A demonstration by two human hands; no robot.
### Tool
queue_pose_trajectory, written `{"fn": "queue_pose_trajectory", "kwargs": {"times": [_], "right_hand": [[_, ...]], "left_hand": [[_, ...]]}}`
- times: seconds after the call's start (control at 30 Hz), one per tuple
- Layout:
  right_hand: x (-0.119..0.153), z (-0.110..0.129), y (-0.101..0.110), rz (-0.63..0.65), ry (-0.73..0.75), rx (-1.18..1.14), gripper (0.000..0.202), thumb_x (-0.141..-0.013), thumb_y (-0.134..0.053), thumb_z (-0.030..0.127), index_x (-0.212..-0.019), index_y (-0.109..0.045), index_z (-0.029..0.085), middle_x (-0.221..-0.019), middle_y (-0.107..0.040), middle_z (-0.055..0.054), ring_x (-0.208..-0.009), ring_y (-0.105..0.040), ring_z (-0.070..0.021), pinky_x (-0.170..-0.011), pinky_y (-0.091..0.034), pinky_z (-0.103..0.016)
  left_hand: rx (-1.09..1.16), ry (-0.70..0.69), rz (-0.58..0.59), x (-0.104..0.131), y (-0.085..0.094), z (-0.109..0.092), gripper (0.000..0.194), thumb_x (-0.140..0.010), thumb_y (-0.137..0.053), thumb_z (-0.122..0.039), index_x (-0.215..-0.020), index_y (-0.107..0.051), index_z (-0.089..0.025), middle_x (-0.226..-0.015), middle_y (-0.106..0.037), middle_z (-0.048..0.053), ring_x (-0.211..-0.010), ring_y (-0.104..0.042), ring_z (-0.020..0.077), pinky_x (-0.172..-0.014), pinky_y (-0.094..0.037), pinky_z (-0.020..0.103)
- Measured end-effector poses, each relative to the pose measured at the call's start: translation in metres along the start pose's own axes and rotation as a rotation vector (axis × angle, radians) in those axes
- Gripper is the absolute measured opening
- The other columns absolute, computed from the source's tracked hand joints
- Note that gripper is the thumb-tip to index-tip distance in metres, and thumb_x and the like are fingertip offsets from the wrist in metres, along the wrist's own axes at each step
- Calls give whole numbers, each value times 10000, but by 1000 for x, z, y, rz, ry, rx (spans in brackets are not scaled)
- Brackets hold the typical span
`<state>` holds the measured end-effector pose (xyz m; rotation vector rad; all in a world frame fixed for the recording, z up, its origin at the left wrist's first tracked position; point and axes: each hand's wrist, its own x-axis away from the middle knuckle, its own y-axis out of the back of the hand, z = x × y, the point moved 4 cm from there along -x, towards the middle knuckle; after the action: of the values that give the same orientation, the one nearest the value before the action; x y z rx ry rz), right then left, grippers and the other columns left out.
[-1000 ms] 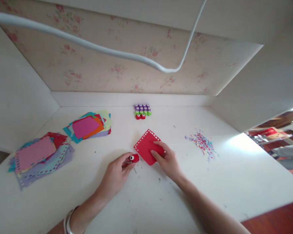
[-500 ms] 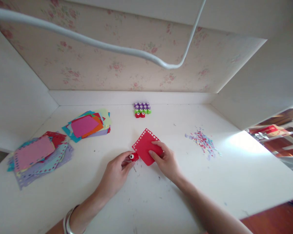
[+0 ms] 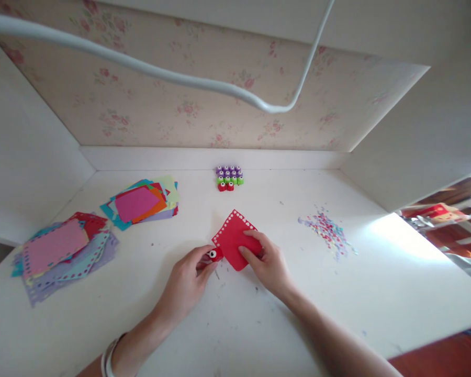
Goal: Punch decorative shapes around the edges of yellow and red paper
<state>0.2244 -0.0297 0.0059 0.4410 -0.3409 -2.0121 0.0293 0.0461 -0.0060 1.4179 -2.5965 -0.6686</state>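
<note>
Head view is showing the left hand (image 3: 186,280) closing its fingers around a small red paper punch (image 3: 215,254), gripping it against the white table (image 3: 259,324). Just to the right of that hand, the right hand (image 3: 267,264) is lying with its fingers spread flat on a red paper square (image 3: 235,238), pinning its near corner to the table. The punch is sitting at the square's left edge, touching it, between the two hands. The two far edges of the square, beyond the right hand's fingertips, are carrying a row of small punched holes.

Well beyond both hands, near the back wall, a cluster of little punches (image 3: 229,178) in purple, green and red is standing in tight rows. Far to the left of the left hand, a stack of punched coloured sheets (image 3: 60,251) is lying fanned out, and beyond it, a little closer to the hands, a second pile of coloured paper (image 3: 141,204) is resting with a pink sheet on top. To the right of the right hand, well apart from it, a scatter of confetti scraps (image 3: 327,230) is lying on the table. A white cable (image 3: 160,76) is hanging across the upper part of the view.
</note>
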Motion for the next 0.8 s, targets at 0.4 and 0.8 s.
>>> {"fn": "queue_pose_trajectory", "kwargs": {"times": [0.4, 0.8], "right_hand": [[4, 23, 15, 267, 186, 261, 393, -876, -627, 332, -1255, -605, 230, -911, -651, -60, -708, -602, -162, -659, -543, -307], [4, 14, 5, 414, 498, 633, 312, -965, -491, 260, -1251, -615, 285, -1353, -553, -63, -1270, -461, -275, -1115, -308, -560]], "left_hand": [[-390, -271, -21, -1, 2, -11, 271, -920, -581, -230, -1191, -592, -207, -1097, -675, 61, -1013, -618, 218, -905, -527, 405], [-458, -256, -50, 2, 4, -17, 250, -929, -579, -266, -1173, -590, -212, -1083, -660, 60, -988, -633, 195, -887, -544, 352]]}}
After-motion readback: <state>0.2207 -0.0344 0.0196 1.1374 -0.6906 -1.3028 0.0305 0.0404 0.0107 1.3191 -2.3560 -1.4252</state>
